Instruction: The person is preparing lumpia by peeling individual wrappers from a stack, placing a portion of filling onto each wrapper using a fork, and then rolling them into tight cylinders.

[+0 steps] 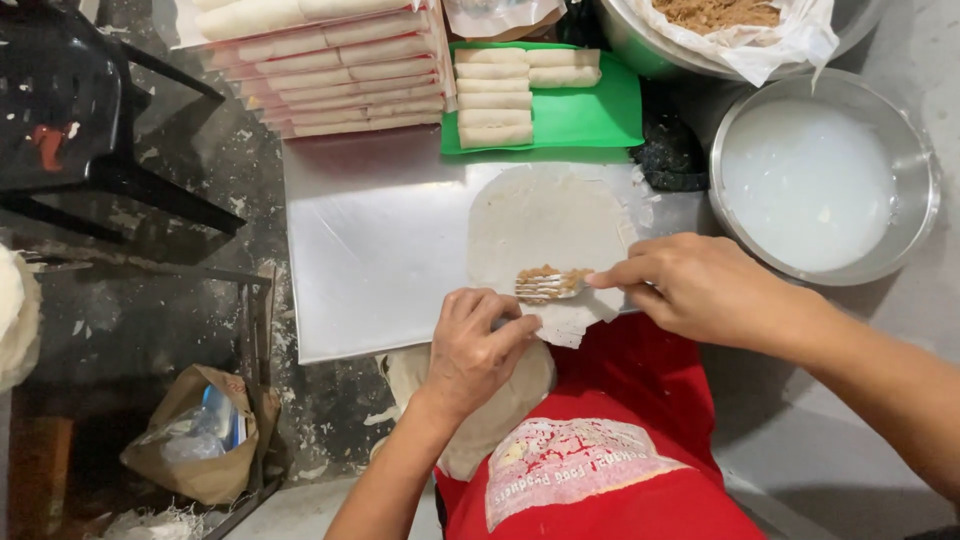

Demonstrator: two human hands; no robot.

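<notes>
— What are the hands doing right now?

— The left hand (478,345) is gripping a fork (545,287), its fingers curled shut around the handle, and the tines are lying over a small heap of brown filling (552,275). The right hand (690,285) is reaching in from the other side, fingers drawn together, with the fingertips touching the end of that filling.

— And where is the filling sitting?

— On a thin, pale round wrapper (545,225), near its lower edge. The wrapper is lying flat on a shiny metal tray (370,250), whose near edge is hanging over the person's lap in red clothing.

— Is the right hand pinching any filling?

— It is looking that way, though the fork is partly covering the spot, so I cannot tell for sure.

— What is lying around them?

— Beyond the wrapper, a green board (590,115) is carrying finished pale rolls (495,100) side by side. Left of it, a stack of packed rolls (340,70) is resting on the tray's far corner. To the right, a metal bowl (925,200) is holding a cloudy white liquid, and behind it a larger bowl lined with plastic (790,45) is holding more brown filling. A black chair (60,100) is standing far left.
</notes>
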